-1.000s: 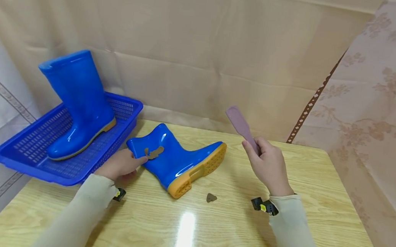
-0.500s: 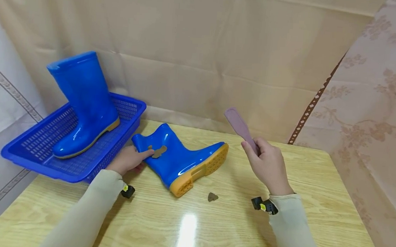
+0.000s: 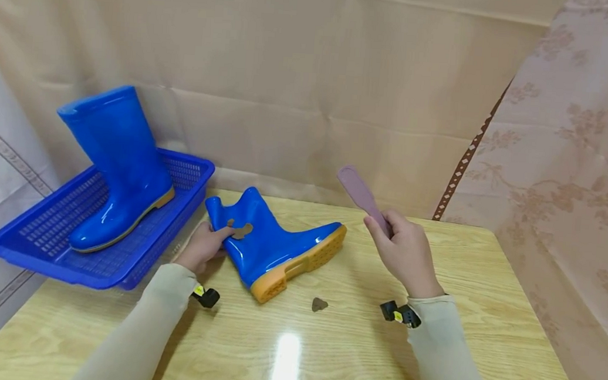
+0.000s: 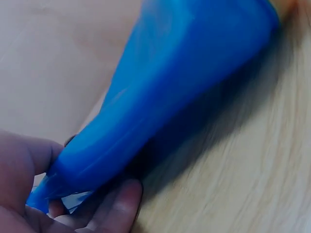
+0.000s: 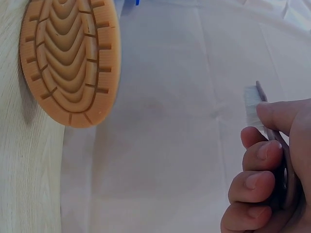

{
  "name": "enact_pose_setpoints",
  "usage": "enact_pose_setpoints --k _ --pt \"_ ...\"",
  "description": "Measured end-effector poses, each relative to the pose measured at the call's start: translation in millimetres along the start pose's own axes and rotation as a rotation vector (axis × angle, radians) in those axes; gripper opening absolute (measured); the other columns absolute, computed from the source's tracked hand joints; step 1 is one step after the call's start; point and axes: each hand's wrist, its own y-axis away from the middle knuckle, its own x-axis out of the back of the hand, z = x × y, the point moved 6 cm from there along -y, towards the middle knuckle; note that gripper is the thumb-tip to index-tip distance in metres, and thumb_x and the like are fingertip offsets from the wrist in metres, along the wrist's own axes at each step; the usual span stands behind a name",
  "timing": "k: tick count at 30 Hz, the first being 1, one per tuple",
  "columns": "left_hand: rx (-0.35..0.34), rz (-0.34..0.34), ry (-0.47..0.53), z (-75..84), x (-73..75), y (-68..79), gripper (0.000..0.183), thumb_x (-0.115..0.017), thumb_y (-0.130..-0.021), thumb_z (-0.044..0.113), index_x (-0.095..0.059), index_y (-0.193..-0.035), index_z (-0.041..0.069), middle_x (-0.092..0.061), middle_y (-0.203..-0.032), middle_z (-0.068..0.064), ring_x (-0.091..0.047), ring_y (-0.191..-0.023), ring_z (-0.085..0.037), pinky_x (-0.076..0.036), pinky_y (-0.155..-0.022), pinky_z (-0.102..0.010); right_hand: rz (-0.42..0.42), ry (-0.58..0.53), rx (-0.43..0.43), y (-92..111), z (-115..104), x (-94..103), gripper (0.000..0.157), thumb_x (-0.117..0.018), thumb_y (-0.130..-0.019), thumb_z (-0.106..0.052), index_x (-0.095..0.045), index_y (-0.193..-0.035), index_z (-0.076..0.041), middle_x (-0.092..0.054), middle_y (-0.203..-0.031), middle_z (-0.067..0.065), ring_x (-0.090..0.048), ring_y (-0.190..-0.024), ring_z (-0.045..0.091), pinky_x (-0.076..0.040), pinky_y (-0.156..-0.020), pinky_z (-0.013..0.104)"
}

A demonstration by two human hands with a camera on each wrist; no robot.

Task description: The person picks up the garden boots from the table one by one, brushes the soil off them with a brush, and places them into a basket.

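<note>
Blue rubber boot (image 3: pixel 274 241) lies on its side across the bench (image 3: pixel 367 347), its shaft opening near the basket and its ochre sole (image 3: pixel 315 257) facing toward the person and the right. The left hand (image 3: pixel 203 245) has its fingers clamped on the shaft by the rim, thumb above and the others beneath, probably to steady the boot while leaving the brown patch (image 3: pixel 243 231) face up; the thumb tip reaches that patch. The right hand (image 3: pixel 408 253) has its fingers wrapped round the mauve brush (image 3: pixel 359 191), held up well apart from the boot. In the right wrist view its pale bristles face the sole side, a hold that seems to keep them free of the fingers. Beside the heel, 1 brown scrap (image 3: pixel 319 304) rests on the bench. To the left, boot number 2 (image 3: pixel 126 160) stands upright in the blue plastic basket (image 3: pixel 171 225), likely put there to leave working room.
</note>
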Motion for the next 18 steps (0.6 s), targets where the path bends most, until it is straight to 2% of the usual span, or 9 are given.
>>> enact_pose_setpoints --k 2,4,6,9,11,14,18 --pt "0.024 0.002 0.055 -2.3 0.8 -0.2 0.056 -0.057 -0.104 0.023 -0.033 -0.145 -0.008 -0.056 -0.133 -0.023 -0.07 -0.099 -0.016 -0.059 -0.087 -0.03 -0.001 0.002 0.0 -0.3 0.3 -0.6 0.031 -0.063 -0.105 -0.038 -0.066 -0.094 -0.009 -0.05 -0.061 0.001 -0.042 -0.048 0.015 -0.031 -0.043 0.028" --pt "0.039 -0.007 0.119 -2.9 0.1 -0.2 0.055 -0.056 -0.105 0.022 -0.033 -0.146 -0.007 -0.056 -0.134 -0.024 -0.068 -0.096 -0.012 -0.059 -0.083 -0.026 -0.002 0.007 0.001 -0.6 0.8 -1.1 0.032 -0.062 -0.105 -0.038 -0.065 -0.092 -0.01 -0.049 -0.061 0.001 -0.041 -0.048 0.015 -0.031 -0.043 0.028" --pt "0.031 -0.032 0.17 -1.3 -2.1 -0.3 0.058 -0.053 -0.106 0.019 -0.03 -0.152 -0.006 -0.053 -0.141 -0.028 -0.067 -0.106 -0.018 -0.058 -0.085 -0.027 -0.005 0.012 0.002 -0.8 1.3 -1.7 0.032 -0.062 -0.105 -0.039 -0.065 -0.091 -0.01 -0.048 -0.06 0.001 -0.041 -0.048 0.015 -0.031 -0.043 0.028" --pt "0.018 -0.082 0.224 2.7 -7.7 0.3 0.061 -0.048 -0.107 0.017 -0.023 -0.16 -0.002 -0.043 -0.154 -0.029 -0.057 -0.128 -0.03 -0.058 -0.089 -0.032 -0.009 0.019 0.001 -0.5 2.5 -2.4 0.033 -0.062 -0.104 -0.04 -0.064 -0.09 -0.011 -0.047 -0.06 0.0 -0.04 -0.048 0.014 -0.031 -0.043 0.028" --pt "0.025 -0.106 0.238 3.2 -10.7 1.0 0.062 -0.046 -0.108 0.016 -0.019 -0.161 0.001 -0.04 -0.156 -0.029 -0.052 -0.133 -0.034 -0.058 -0.088 -0.033 -0.011 0.022 -0.001 -0.1 3.2 -2.7 0.032 -0.062 -0.104 -0.039 -0.063 -0.09 -0.011 -0.047 -0.06 0.0 -0.04 -0.047 0.014 -0.03 -0.043 0.028" --pt "0.052 -0.121 0.27 0.1 -12.7 2.0 0.061 -0.046 -0.107 0.014 -0.02 -0.161 0.001 -0.04 -0.156 -0.027 -0.053 -0.132 -0.031 -0.058 -0.089 -0.033 -0.011 0.025 0.003 0.2 3.3 -3.2 0.032 -0.063 -0.104 -0.039 -0.063 -0.089 -0.01 -0.047 -0.06 0.0 -0.04 -0.048 0.014 -0.03 -0.043 0.028" --pt "0.07 -0.16 0.359 -4.2 -14.1 1.2 0.059 -0.042 -0.108 0.011 -0.02 -0.162 0.003 -0.036 -0.16 -0.02 -0.047 -0.137 -0.025 -0.049 -0.105 -0.037 -0.012 0.03 0.011 -0.1 2.2 -3.9 0.032 -0.063 -0.104 -0.038 -0.063 -0.089 -0.01 -0.047 -0.06 0.0 -0.04 -0.048 0.015 -0.03 -0.044 0.028"
